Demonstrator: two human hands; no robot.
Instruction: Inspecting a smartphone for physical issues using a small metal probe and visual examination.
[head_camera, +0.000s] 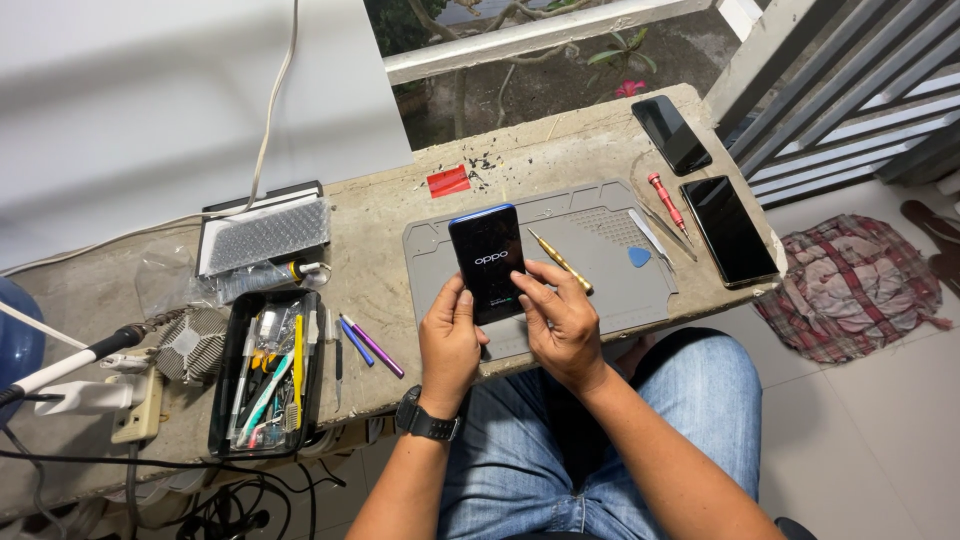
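Both forearms reach up from the lap, over blue jeans, to the near edge of the counter (400, 215). The left hand (450, 345), with a black watch (428, 420) on its wrist, is raised with its fingers curled round the lower left edge of a phone (487, 260), thumb on its face. The right hand (562, 325) mirrors it, fingers closed on the lower right edge, knuckles upward. The phone stands tilted, its top leaning away, held just above a grey mat (600, 250). It is dark and glossy, with a blue rim along the top and pale lettering in the middle of the face turned toward the camera. A brass-coloured screwdriver (560, 262) lies on the mat just beside the right hand's fingers. Farther right on the mat lie a blue pick (639, 257) and tweezers (650, 237); a red screwdriver (666, 200) lies by its edge, and two more dark phones (700, 185) lie near the counter's right end. Left of the hands are two pens (368, 345) and a black tray (266, 375) of tools.
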